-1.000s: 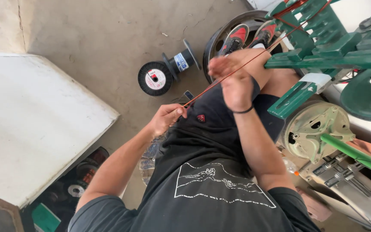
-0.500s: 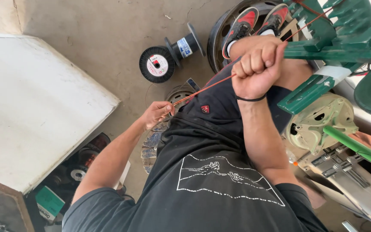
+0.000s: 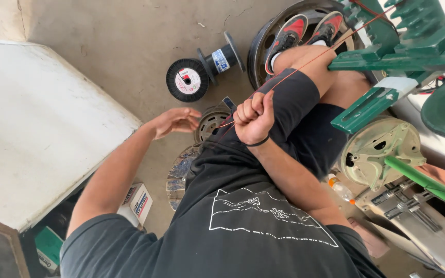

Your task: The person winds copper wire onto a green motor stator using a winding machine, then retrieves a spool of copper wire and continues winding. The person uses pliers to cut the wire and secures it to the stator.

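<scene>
Right hand is fisted tight around the thin red wire running to the green machine; left hand hangs open, holding nothing, near a black spool.

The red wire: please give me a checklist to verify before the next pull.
1. Right hand closed on the red wire: ok.
2. Wire stretched straight up to the green machine: ok.
3. Left hand holding the wire: not ok, open and off it.
4. Wire free of the knee: cannot tell, it runs close over it.
5. Black spools on the floor away from the wire: ok.
</scene>
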